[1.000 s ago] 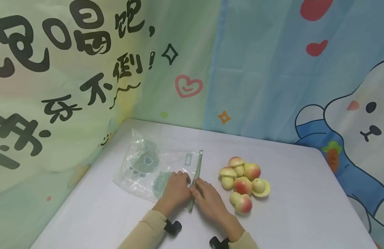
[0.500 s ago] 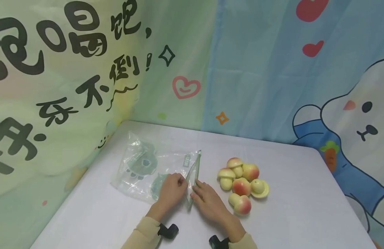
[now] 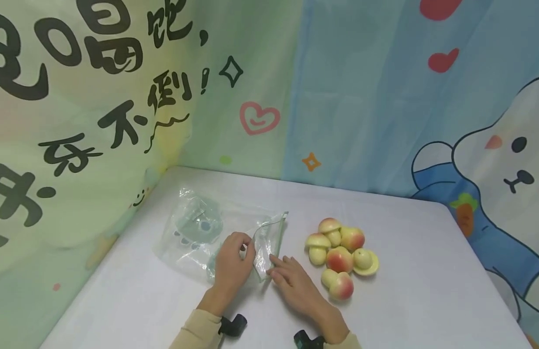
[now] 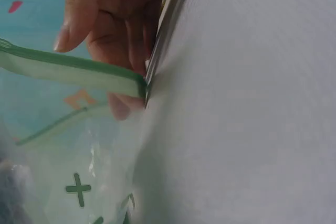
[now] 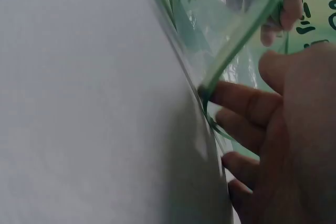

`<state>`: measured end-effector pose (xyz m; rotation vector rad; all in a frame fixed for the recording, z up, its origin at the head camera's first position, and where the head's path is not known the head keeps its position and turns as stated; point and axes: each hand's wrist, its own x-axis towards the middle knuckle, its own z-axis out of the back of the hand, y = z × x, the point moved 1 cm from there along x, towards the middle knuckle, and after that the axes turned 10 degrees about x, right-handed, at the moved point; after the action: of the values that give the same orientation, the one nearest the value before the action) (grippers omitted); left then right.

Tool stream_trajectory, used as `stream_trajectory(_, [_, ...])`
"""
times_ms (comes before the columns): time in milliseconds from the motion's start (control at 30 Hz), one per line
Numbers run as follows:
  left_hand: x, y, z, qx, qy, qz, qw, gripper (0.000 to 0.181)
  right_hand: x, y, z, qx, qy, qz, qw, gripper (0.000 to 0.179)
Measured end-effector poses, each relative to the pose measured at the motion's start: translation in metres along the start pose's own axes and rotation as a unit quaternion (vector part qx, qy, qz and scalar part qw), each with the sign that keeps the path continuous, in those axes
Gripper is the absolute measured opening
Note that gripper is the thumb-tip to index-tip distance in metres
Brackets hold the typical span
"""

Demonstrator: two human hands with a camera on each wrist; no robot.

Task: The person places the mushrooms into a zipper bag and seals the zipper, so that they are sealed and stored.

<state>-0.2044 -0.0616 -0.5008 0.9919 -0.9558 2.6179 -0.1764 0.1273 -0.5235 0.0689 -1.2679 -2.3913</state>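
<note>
A clear zip bag [image 3: 199,223] with green prints lies flat on the white table. My left hand [image 3: 232,259] pinches the upper edge of its mouth between thumb and fingers and holds it lifted, so the mouth gapes. In the right wrist view, that left hand [image 5: 289,3] grips the raised green zip strip [image 5: 239,40]. My right hand [image 3: 295,286] has its fingertips on the lower edge of the mouth, near the tabletop. Its fingers are loosely extended and the thumb stands apart from them. In the left wrist view, the right hand [image 4: 118,24] shows behind the green strip.
Several yellow-and-red toy mushrooms [image 3: 340,260] lie clustered right of the bag, beyond my right hand. The white table [image 3: 426,271] runs back to a printed curtain [image 3: 361,121]. Each wrist wears a black camera [image 3: 234,325].
My left hand has drawn the bag's upper edge up and leftward, turning the flat mouth into a wide gap. The right hand stays nearly in place at the lower edge. The mushrooms have not moved.
</note>
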Motion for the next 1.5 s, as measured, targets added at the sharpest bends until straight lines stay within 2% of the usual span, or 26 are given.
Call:
stream_trajectory(100, [0.003,0.000,0.003,-0.016,-0.032,-0.005,0.9993,0.007,0.001,0.000,0.003,0.006,0.010,-0.003,0.9999,0.035])
stream_trajectory(233, [0.006,0.000,0.006,-0.041,-0.075,0.010,0.9963,0.007,0.002,0.001,0.005,0.013,0.006,-0.024,0.9996,0.033])
stream_trajectory(300, [0.006,0.001,0.007,-0.055,-0.083,0.019,0.9949,0.009,0.001,0.002,0.005,0.014,0.003,-0.036,0.9993,0.035])
stream_trajectory(433, [0.005,0.002,0.009,-0.068,-0.080,0.030,0.9940,0.007,-0.001,0.002,0.004,0.010,0.005,-0.052,0.9986,0.041])
stream_trajectory(567, [0.007,0.006,0.014,-0.072,-0.104,0.032,0.9915,0.005,-0.004,0.002,0.004,-0.003,0.011,-0.052,0.9986,0.047])
stream_trajectory(700, [0.009,0.011,0.017,-0.101,-0.122,0.032,0.9868,0.006,-0.004,0.000,0.006,-0.009,0.010,-0.046,0.9989,0.047])
stream_trajectory(767, [0.009,0.013,0.016,-0.116,-0.114,0.029,0.9864,0.008,-0.004,0.000,0.006,-0.011,0.009,-0.045,0.9989,0.046])
stream_trajectory(867, [0.009,0.014,0.013,-0.113,-0.088,0.020,0.9895,0.017,-0.004,-0.002,0.006,-0.010,0.010,-0.045,0.9989,0.047])
stream_trajectory(1000, [0.007,0.014,0.010,-0.071,-0.047,0.011,0.9963,0.029,-0.004,-0.002,0.006,-0.008,0.011,-0.044,0.9990,0.047])
stream_trajectory(1100, [0.006,0.012,0.010,-0.061,-0.024,0.016,0.9977,0.033,-0.004,-0.002,0.006,-0.004,0.011,-0.044,0.9990,0.047])
stream_trajectory(1200, [0.006,0.010,0.011,-0.080,-0.020,0.014,0.9965,0.031,-0.005,-0.001,0.006,-0.002,0.010,-0.046,0.9989,0.046])
stream_trajectory(1367, [0.006,0.007,0.010,-0.110,-0.026,-0.008,0.9936,0.026,-0.004,0.000,0.006,0.000,0.001,-0.047,0.9989,0.047])
stream_trajectory(1500, [0.004,0.005,0.007,-0.117,0.002,0.009,0.9931,0.026,-0.002,0.004,0.008,0.026,-0.025,-0.022,0.9991,0.047])
